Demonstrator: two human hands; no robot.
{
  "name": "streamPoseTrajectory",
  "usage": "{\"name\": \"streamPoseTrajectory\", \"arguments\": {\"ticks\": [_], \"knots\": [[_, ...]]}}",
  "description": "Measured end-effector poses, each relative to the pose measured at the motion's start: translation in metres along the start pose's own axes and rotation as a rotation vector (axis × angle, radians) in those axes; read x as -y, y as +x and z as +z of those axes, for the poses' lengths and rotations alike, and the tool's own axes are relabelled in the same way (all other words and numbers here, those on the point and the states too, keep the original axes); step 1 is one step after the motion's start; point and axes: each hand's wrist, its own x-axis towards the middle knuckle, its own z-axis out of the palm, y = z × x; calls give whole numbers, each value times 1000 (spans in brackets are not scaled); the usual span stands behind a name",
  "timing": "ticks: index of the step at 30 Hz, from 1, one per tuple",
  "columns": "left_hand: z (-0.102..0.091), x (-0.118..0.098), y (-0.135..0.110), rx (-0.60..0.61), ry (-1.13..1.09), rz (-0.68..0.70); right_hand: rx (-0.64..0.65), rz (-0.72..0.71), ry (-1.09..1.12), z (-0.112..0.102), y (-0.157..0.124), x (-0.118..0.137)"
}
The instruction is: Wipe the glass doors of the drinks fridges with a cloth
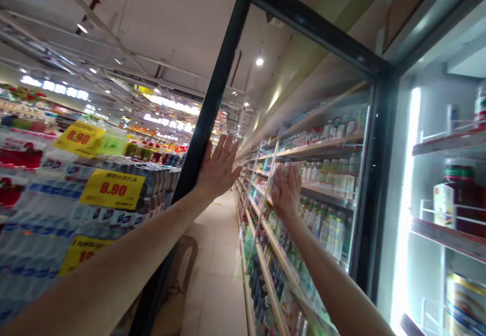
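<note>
A dark-framed glass door point(224, 80) of a lit refrigerated cabinet stands swung open in front of me. My left hand point(218, 169) is raised against the door's left edge, palm away from me, its fingers stretched and spread. It overlaps the frame and the glass. To the right, my right hand point(286, 189) is up in front of the glass pane. Motion blurs its fingers, which point upward and look loosely apart; nothing shows in it. Whether it touches the glass, I cannot tell.
At right, the cabinet's shelves point(448, 235) hold a dark bottle point(461, 194) and a can point(465, 303). Stacked bottled drinks with yellow price signs point(113, 189) stand at left. Through the glass, an aisle floor point(216, 265) runs beside long drink shelves point(266, 224). A brown chair point(186, 260) sits low behind the door.
</note>
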Motion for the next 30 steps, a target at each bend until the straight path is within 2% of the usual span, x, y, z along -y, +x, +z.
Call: {"name": "streamPoseTrajectory", "arguments": {"ticks": [2, 3, 5, 9, 11, 12, 14, 17, 19, 20, 22, 25, 27, 28, 30], "knots": [[0, 0, 0, 5, -4, 5, 74, -216, 26, 2, -4, 14], [-1, 0, 0, 13, -7, 4, 75, -229, 18, 0, -7, 10], [-4, -1, 0, 29, -9, 1, 13, -76, -32, -11, -17, -20], [-8, -3, 2, 41, -11, -11, -180, 457, -160, -34, -41, -101], [-9, -3, 3, 37, -22, -13, -256, 610, -188, -37, -47, -112], [-9, -3, 3, 34, -27, -13, -261, 609, -180, -35, -48, -106], [-8, -5, 0, 24, -26, -13, -197, 447, -128, -28, -48, -74], [-4, -13, -17, 19, -10, 38, 1, 31, -24, -14, -45, -14], [-1, -20, -33, 44, -8, 113, 95, -160, 17, -10, -45, 3], [0, -22, -40, 61, -9, 144, 108, -188, 19, -11, -47, 1], [0, -27, -52, 91, -6, 170, 62, -81, -21, -20, -55, -22], [-2, -29, -58, 103, 8, 162, -84, 314, -120, -37, -71, -79], [-4, -29, -58, 98, 17, 161, -191, 510, -162, -44, -78, -103], [-4, -29, -57, 94, 20, 163, -223, 550, -169, -45, -80, -106], [-4, -28, -55, 84, 26, 161, -222, 527, -155, -40, -84, -92]]}}
